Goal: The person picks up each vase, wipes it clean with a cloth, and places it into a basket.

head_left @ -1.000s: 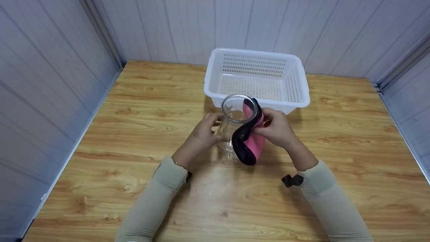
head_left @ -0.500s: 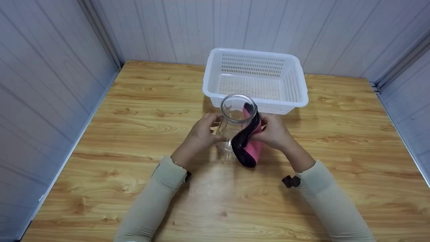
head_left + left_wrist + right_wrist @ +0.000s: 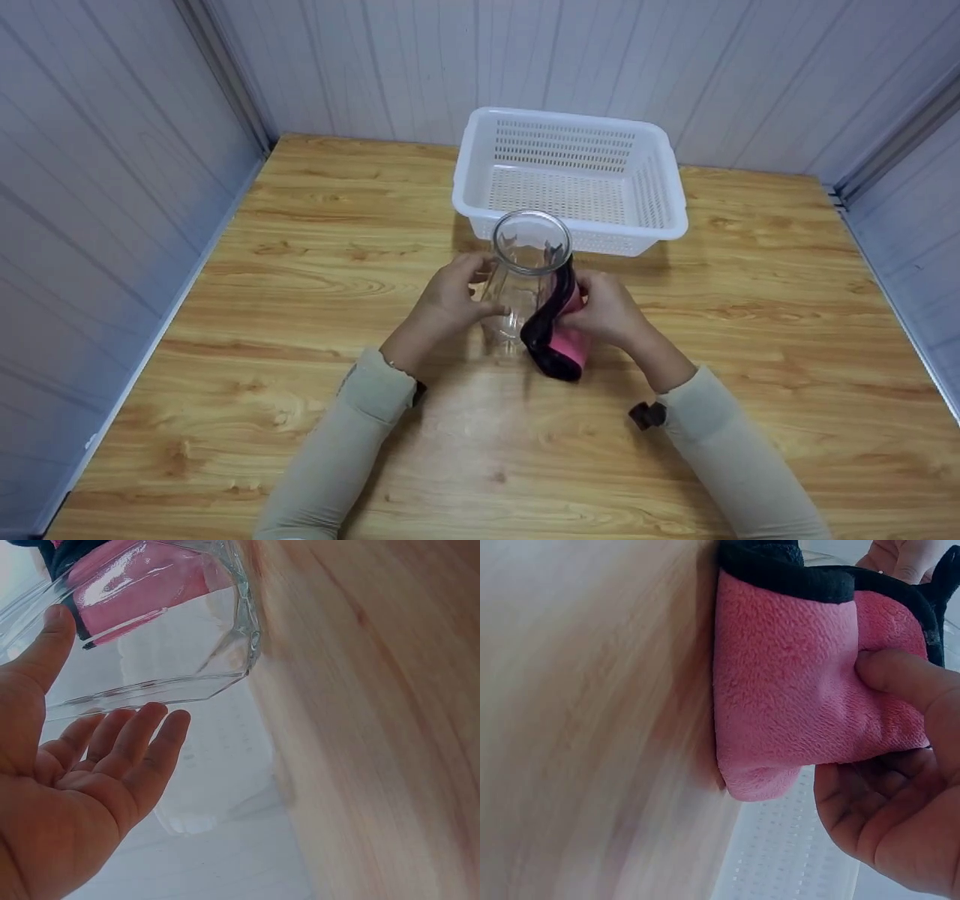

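Before me on the table stands a clear glass vase (image 3: 516,304), upright, with a wide round mouth and, in the left wrist view, a faceted base. My left hand (image 3: 448,296) holds its left side, thumb in front and fingers behind. A pink plush cloth (image 3: 784,675) with black edging is folded in my right hand (image 3: 609,309), thumb on its near face and fingers beneath. That cloth is held against the vase's right side, its black edge towards the glass. Through the glass in the left wrist view, the pink shows close along the wall.
Behind the vase sits a white slotted plastic basket (image 3: 570,191) with nothing in it, its front rim close to the vase's mouth. The wood-grain table (image 3: 315,225) meets pale panel walls (image 3: 420,67) at the back and both sides.
My right hand has moved down and slightly nearer along the vase's right side with the cloth, whose top edge has dropped below the rim. Left hand and vase hold their place.
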`<move>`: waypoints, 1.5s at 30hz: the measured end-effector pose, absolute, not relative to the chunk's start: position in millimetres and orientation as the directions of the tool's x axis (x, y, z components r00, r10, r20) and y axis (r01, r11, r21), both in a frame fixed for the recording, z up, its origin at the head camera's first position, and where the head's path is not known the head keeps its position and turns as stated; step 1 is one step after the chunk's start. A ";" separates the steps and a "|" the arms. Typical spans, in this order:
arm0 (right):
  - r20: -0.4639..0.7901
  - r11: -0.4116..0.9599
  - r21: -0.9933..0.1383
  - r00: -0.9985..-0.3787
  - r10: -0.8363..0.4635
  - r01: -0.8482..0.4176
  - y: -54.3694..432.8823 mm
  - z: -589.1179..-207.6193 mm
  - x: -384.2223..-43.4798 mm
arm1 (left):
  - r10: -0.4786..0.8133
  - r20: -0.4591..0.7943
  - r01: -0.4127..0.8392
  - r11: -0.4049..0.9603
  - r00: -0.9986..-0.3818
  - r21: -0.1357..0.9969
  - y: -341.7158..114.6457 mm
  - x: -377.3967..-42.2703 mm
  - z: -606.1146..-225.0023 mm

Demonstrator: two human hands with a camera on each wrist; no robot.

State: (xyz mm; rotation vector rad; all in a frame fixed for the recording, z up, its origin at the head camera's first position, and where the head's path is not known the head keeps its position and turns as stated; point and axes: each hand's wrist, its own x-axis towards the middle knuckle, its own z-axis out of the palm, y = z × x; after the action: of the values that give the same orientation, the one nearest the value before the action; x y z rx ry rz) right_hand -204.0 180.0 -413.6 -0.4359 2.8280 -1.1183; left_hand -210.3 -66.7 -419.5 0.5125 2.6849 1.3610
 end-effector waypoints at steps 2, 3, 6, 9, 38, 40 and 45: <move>0.046 0.683 -0.691 -0.958 -0.284 -0.236 180.7 -414.1 -203.5 | 0.335 0.069 0.254 0.546 -0.940 0.798 -66.4 -210.4 -420.2; 0.055 0.677 -0.696 -0.958 -0.282 -0.239 181.2 -414.3 -203.2 | 0.334 0.067 0.251 0.544 -0.940 0.801 -66.2 -210.4 -420.6; 0.099 0.655 -0.709 -0.956 -0.275 -0.262 182.6 -414.0 -202.5 | 0.336 0.062 0.239 0.519 -0.940 0.821 -65.9 -210.2 -421.8; 0.139 0.617 -0.735 -0.953 -0.268 -0.281 183.8 -412.0 -201.6 | 0.340 0.053 0.226 0.493 -0.939 0.840 -66.3 -209.8 -423.0; 0.147 0.426 -0.885 -0.980 -0.132 -0.190 181.4 -386.9 -204.2 | 0.368 0.027 0.194 0.424 -0.929 0.885 -68.0 -210.2 -420.0; 0.135 0.444 -0.878 -0.982 -0.133 -0.181 182.4 -388.3 -205.2 | 0.364 0.023 0.188 0.424 -0.931 0.886 -68.1 -209.8 -419.8; 0.113 0.489 -0.855 -0.982 -0.149 -0.173 184.9 -394.2 -206.5 | 0.360 0.008 0.164 0.403 -0.933 0.900 -67.1 -210.3 -421.9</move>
State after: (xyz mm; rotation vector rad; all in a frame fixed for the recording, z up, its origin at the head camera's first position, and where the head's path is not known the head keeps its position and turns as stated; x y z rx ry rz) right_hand -206.5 184.9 -394.2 -0.2951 2.7306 -1.5730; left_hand -210.3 -67.1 -421.9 0.4671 2.4691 1.5516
